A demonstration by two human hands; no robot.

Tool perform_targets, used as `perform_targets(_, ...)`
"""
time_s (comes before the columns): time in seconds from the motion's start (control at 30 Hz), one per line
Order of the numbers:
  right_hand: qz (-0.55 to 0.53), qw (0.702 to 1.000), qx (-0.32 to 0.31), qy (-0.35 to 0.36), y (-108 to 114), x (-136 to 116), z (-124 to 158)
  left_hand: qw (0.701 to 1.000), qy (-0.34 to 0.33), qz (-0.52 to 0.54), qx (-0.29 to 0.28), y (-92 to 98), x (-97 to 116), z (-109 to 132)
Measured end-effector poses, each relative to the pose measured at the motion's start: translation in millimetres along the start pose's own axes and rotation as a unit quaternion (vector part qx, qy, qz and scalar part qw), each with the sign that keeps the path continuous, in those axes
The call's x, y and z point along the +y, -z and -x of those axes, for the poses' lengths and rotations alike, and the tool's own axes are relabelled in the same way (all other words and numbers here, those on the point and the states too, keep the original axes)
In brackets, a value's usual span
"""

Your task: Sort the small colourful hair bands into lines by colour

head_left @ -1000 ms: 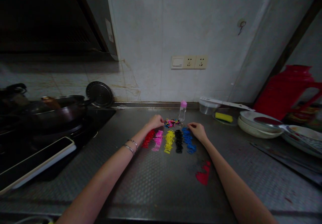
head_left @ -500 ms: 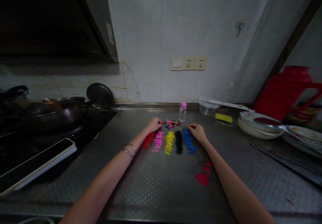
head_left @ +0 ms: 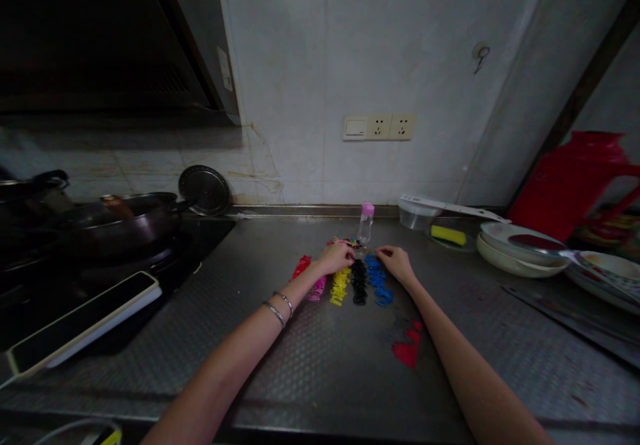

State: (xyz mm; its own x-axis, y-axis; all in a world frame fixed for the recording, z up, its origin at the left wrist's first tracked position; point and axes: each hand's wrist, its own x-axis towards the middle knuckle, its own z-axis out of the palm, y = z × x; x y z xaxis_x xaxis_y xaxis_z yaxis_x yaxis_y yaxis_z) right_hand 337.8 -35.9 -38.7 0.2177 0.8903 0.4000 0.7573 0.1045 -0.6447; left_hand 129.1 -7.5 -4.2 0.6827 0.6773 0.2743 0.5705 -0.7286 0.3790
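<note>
Small coloured rubber bands lie sorted in rows on the metal counter: red (head_left: 301, 266), pink (head_left: 317, 289), yellow (head_left: 340, 287), black (head_left: 359, 283) and blue (head_left: 380, 282). My left hand (head_left: 338, 257) reaches across the pink and yellow rows, its fingertips pinched at the top of the black row. Behind it, a mixed pile of bands (head_left: 345, 241) is partly hidden. My right hand (head_left: 396, 262) rests by the top of the blue row, thumb and fingers pressed together. Anything in either pinch is too small to make out. A clear bottle with a pink cap (head_left: 367, 222) stands behind the rows.
A red heart-shaped patch (head_left: 409, 347) marks the counter near my right forearm. To the right are a yellow sponge (head_left: 449, 235), stacked bowls (head_left: 520, 258), a knife (head_left: 560, 315) and a red thermos (head_left: 575, 181). A pan (head_left: 130, 225) sits on the stove at left.
My left hand has moved right, from beside the mixed pile and above the pink row to the top of the black row. My right hand stays by the blue row.
</note>
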Motion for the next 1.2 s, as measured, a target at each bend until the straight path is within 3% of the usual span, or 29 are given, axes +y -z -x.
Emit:
perform_targets(0.1, -0.003, 1.0, -0.003, 0.001, 0, 1, 0, 1.0, -0.002, 0.001, 0.025, 0.9, 1, 3)
perform_targets(0.23, -0.003, 1.0, -0.007, 0.002, 1, 1, 0, 0.994, 0.023, 0.029, 0.107, 22.3, -9, 17)
perform_targets(0.37, -0.006, 1.0, -0.006, 0.003, 0, 1, 0, 0.979, 0.103, 0.073, 0.163, 48.3, -40, 39)
perform_targets(0.5, 0.003, 1.0, -0.002, 0.005, -1, 3, -1, 0.958, 0.179, 0.143, 0.175, 62.4, -79, 63)
perform_targets(0.6, 0.004, 1.0, -0.003, 0.008, -2, 4, -2, 0.928, 0.228, 0.202, 0.215, 65.4, -95, 76)
perform_targets(0.73, 0.007, 1.0, -0.005, 0.011, -1, 6, -1, 0.895, 0.269, 0.258, 0.247, 64.2, -98, 84)
perform_targets(0.93, 0.013, 1.0, -0.008, 0.012, 0, 3, 1, 0.892, 0.268, 0.264, 0.249, 62.7, -94, 86)
perform_targets(1.2, 0.014, 1.0, -0.018, 0.008, 1, 0, 1, 0.898, 0.263, 0.252, 0.248, 57.8, -107, 90)
